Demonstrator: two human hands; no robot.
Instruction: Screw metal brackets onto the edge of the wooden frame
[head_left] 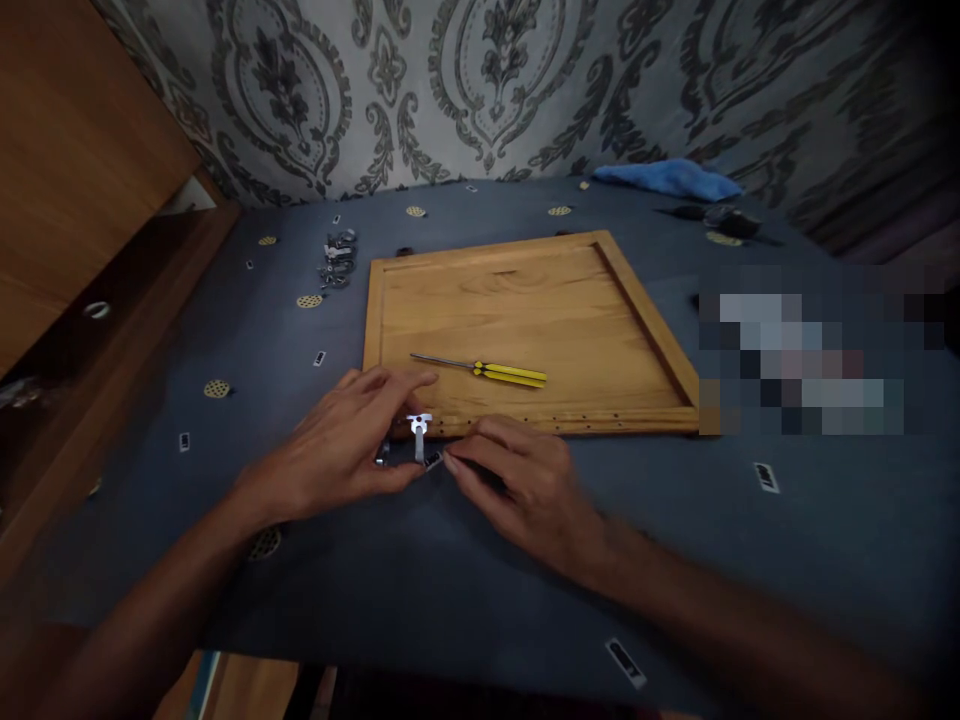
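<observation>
A shiny metal cabinet hinge stands at the near edge of a framed wooden panel, toward its left corner. My left hand is curled around the hinge, with the thumb below it and the fingers reaching over the panel's edge. Just to the right, my right hand has its thumb and fingertips pinched together; whatever is between them is too small to make out. On the panel lies a screwdriver with a yellow and black handle, its shaft pointing left. Small dark holes run along the panel's near edge.
Several metal hinges lie in a cluster left of the panel. At the back right are a blue cloth and a dark tool. A blurred-out patch covers the right side. Wooden furniture borders the left.
</observation>
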